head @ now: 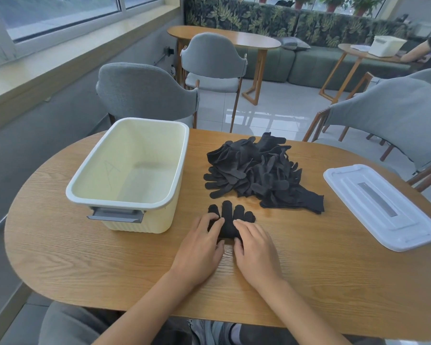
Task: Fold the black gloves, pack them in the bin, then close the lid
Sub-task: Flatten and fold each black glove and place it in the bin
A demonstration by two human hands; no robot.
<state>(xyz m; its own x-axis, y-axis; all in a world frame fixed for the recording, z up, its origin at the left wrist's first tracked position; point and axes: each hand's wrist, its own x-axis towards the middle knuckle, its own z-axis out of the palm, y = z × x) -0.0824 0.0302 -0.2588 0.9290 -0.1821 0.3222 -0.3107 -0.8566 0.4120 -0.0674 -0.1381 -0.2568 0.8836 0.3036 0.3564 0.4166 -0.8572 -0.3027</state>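
Note:
One black glove point(228, 216) lies flat on the wooden table point(334, 270), fingers pointing away from me. My left hand point(199, 247) and my right hand point(255, 247) sit side by side on its cuff end, thumbs tucked at the near edge and fingers laid over the fabric, pinching it. Behind it is a loose pile of black gloves point(256, 170). The cream bin point(179, 155) stands open to the left, with nothing inside. Its white lid point(381, 207) lies flat at the right.
Grey chairs point(144, 90) stand around the far side of the table. The bin's grey handle point(116, 215) faces me. Another table with a similar bin point(387, 46) and a person's arm are at the far right.

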